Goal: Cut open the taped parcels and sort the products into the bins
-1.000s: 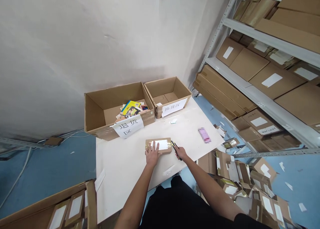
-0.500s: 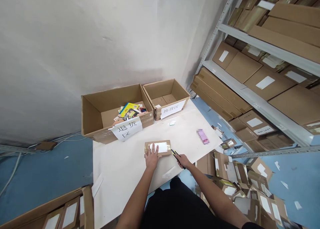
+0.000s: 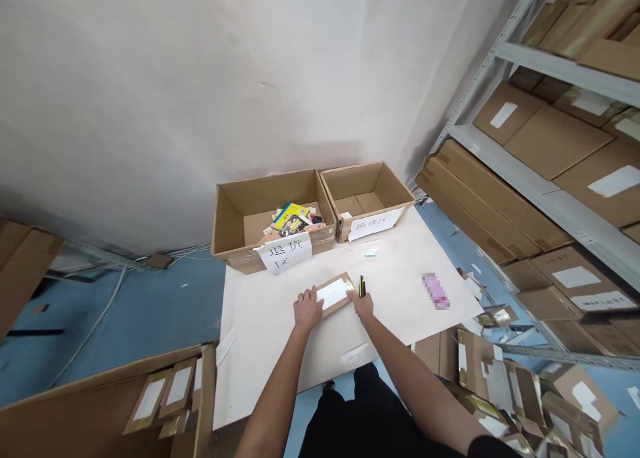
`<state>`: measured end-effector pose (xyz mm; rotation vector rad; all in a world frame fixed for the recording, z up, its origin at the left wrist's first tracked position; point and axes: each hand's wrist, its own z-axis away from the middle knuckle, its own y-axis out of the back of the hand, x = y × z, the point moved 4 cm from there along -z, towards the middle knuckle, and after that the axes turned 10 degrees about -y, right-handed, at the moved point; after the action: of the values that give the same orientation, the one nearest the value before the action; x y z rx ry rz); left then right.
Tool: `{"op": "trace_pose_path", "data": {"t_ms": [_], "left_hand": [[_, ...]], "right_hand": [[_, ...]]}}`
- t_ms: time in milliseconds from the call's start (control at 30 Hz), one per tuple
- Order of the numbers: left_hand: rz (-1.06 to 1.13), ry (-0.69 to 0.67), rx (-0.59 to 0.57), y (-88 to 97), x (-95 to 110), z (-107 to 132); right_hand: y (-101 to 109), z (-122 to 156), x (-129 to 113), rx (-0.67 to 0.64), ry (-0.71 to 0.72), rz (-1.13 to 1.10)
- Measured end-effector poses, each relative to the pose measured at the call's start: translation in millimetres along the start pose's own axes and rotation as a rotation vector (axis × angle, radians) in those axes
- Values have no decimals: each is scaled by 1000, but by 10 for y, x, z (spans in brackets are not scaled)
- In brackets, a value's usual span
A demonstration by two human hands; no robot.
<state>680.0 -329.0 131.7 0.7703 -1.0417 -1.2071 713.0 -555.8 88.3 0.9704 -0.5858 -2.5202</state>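
Note:
A small flat cardboard box point(image 3: 332, 295) with a white label and clear tape lies slanted on the white table point(image 3: 260, 351). My left hand point(image 3: 307, 308) grips its left end, thumb along the near side. At the box's right end, my right hand point(image 3: 363, 303) holds a black and yellow utility knife point(image 3: 362, 286) upright, and its thumb or finger touches the box. Whether the knife's blade is out, I cannot make out.
Two open cartons with handwritten paper signs stand behind: a large carton point(image 3: 240, 261) holding booklets, and a smaller carton point(image 3: 343, 230). A blurred pink item point(image 3: 436, 291) lies at the right. Boxes fill the shelving point(image 3: 525, 175), discarded boxes point(image 3: 500, 385) lie below, and a big carton point(image 3: 203, 405) stands front left.
The box has turned so its right end points away. My left hand has shifted from its top to its left end. My right hand has raised the knife upright and come against the box.

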Motion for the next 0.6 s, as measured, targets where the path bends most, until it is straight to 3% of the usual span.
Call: {"op": "trace_pose_path", "data": {"t_ms": [67,133,233,333,433,533,600], "left_hand": [[25,50,-68,-75,-78,169],[77,11,-146,-138,-78,304],[100,-102,-115,-100,5,342],[47,-275,-10,-3,148,184],[-13,-460,-44,-67,283,-10],[-48,-444,-68,-232,318,-116],[-60,-335,-39,-313,319,-117]], "right_hand": [[8,-129,-337,111,-16,96],[-32,-200,-619,107,33,174],[-44,-177,-712,103,99,169],[56,-35,-297,219,24,102],[58,137,317,175,-40,196],[14,212,650,105,-52,236],[18,172,562,116,-41,232]]}}
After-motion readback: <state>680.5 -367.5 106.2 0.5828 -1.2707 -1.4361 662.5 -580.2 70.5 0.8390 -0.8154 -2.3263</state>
